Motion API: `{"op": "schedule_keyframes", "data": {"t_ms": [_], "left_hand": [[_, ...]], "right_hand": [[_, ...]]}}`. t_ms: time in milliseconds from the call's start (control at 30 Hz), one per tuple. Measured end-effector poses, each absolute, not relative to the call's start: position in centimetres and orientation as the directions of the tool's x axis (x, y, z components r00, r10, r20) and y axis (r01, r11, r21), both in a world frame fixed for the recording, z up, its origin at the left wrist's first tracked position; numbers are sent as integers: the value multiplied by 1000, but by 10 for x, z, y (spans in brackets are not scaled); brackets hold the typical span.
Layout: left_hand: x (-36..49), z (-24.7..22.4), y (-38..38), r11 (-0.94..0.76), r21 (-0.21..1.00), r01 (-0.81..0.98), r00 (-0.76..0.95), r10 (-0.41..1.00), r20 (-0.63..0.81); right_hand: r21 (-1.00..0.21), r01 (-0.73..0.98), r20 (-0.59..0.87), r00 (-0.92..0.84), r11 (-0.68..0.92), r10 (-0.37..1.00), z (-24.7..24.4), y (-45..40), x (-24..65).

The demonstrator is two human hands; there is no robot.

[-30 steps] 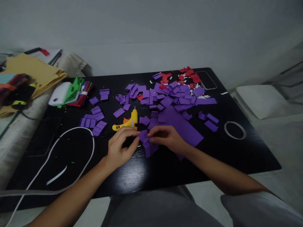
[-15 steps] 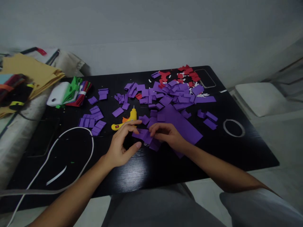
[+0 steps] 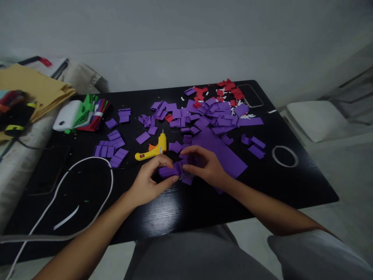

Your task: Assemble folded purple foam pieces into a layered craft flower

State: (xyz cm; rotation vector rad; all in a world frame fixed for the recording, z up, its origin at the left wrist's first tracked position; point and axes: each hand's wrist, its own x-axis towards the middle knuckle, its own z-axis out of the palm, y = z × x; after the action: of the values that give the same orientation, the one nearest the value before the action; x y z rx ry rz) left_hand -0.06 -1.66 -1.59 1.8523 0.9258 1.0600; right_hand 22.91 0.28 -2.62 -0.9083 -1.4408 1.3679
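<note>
Purple paper (image 3: 168,171) between both hands (image 3: 155,179)

White looped cable (image 3: 112,179), pale ring (image 3: 297,159), tan sheets (image 3: 32,87), whitish seat (image 3: 316,120)

Table (image 3: 210,210), black: purple paper pieces (image 3: 221,116), red scraps (image 3: 230,88), yellow glue gun (image 3: 154,149), grey ring (image 3: 285,156), white cable loop (image 3: 112,175), white strip (image 3: 67,218).

Dim, greyish light; a pale glare streaks the dark bench (image 3: 204,212) just below the hands (image 3: 177,173); fine detail looks soft.
</note>
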Motion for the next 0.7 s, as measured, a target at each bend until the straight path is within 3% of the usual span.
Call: {"op": "schedule_keyframes", "data": {"t_ms": [133, 300, 533, 700], "left_hand": [[-1, -18, -16, -413, 884, 218, 380, 870, 313], [0, -19, -16, -443, 865, 236, 346, 870, 351], [1, -18, -17, -496, 837, 233, 419, 828, 374], [0, -18, -17, -516, 812, 272, 412, 825, 387]], "right_hand": [[-910, 185, 337, -192, 371, 922, -23, -1, 230], [-797, 318, 473, -200, 514, 858, -23, -5, 230], [-876, 171, 394, -287, 451, 873, -30, -4, 225], [-978, 43, 182, -292, 203, 939, -25, -5, 224]]}}
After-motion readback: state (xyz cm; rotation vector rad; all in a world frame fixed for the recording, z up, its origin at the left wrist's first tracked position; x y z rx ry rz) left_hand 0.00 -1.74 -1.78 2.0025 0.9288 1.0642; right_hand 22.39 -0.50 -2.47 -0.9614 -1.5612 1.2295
